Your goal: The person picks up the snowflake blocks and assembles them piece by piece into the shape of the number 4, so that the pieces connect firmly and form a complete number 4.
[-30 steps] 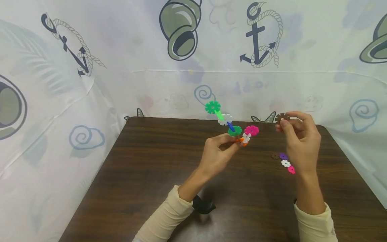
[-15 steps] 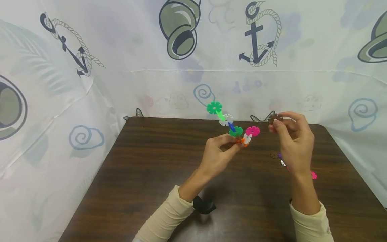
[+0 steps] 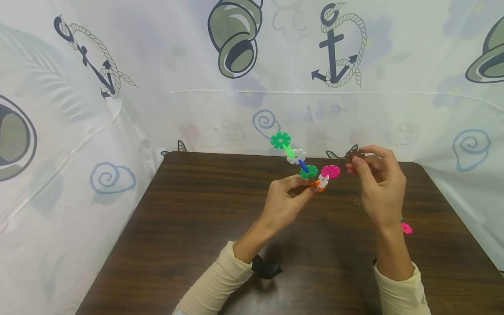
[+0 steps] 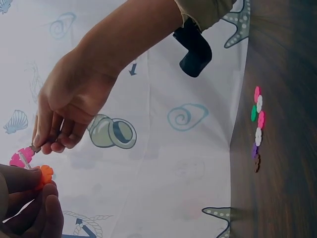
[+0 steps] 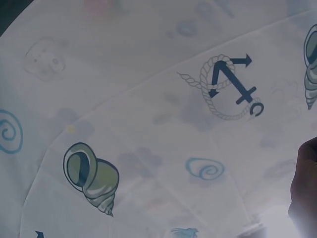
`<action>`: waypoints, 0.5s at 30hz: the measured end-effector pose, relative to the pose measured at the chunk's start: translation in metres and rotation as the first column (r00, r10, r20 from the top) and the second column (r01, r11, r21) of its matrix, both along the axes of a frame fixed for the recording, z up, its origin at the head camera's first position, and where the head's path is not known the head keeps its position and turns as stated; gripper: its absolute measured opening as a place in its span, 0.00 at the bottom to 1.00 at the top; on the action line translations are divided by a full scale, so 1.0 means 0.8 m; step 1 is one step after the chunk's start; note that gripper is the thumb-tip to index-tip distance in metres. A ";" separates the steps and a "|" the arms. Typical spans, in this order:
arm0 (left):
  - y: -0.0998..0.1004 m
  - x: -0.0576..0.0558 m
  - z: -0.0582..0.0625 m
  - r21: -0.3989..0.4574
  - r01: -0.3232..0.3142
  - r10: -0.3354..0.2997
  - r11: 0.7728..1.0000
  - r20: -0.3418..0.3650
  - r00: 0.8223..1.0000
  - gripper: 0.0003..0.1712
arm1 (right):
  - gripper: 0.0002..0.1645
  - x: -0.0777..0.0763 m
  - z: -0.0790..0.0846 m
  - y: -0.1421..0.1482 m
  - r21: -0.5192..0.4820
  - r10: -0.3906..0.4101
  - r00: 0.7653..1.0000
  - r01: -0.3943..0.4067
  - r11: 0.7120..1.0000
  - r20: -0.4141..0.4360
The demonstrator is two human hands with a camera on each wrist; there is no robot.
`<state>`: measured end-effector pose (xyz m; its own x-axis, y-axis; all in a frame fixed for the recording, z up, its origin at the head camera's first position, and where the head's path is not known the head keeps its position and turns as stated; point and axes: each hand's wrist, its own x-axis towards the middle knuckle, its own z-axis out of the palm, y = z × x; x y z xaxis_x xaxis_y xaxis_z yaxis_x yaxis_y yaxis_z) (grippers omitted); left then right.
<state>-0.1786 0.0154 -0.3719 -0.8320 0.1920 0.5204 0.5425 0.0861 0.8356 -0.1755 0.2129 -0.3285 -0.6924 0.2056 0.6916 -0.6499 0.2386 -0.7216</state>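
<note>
My left hand (image 3: 285,201) pinches a chain of flower-shaped interlocking plastic discs by an orange disc (image 3: 321,189). From there the chain climbs through a green disc (image 3: 309,171), a blue one, a white disc (image 3: 296,156) and a light green one to a green disc (image 3: 281,140) at its top. On the other side, a white disc and a pink disc (image 3: 330,171) point toward my right hand (image 3: 379,188). Between thumb and fingers, that hand pinches a brown disc (image 3: 354,155), close beside the pink one. In the left wrist view, the brown disc almost meets the pink disc (image 4: 21,157).
A row of loose discs (image 4: 258,134) lies on the dark wooden table (image 3: 197,210), partly hidden behind my right arm in the head view. Printed cloth (image 3: 177,65) hangs behind and beside the table. A black wrist mount (image 3: 266,267) sits below the left wrist.
My right hand has moved left, bringing the brown disc nearer to the pink one. The left hand and its chain have stayed nearly still. The arm now hides more loose discs.
</note>
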 end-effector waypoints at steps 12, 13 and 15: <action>0.003 0.000 0.000 -0.006 0.003 -0.003 1.000 -0.017 1.000 0.06 | 0.15 0.006 0.004 -0.006 -0.010 -0.012 0.999 0.012 1.000 -0.030; 0.003 0.000 -0.001 -0.006 0.003 -0.003 1.000 -0.017 1.000 0.06 | 0.15 0.006 0.004 -0.006 -0.014 -0.012 0.999 0.012 1.000 -0.030; 0.004 -0.001 -0.002 -0.007 0.003 -0.003 1.000 -0.016 1.000 0.06 | 0.16 0.007 0.004 -0.007 -0.012 -0.018 0.999 0.018 1.000 -0.030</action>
<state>-0.1790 0.0185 -0.3734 -0.8232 0.1981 0.5321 0.5559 0.0902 0.8263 -0.1697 0.2075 -0.3253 -0.6672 0.2260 0.7097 -0.6674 0.2418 -0.7044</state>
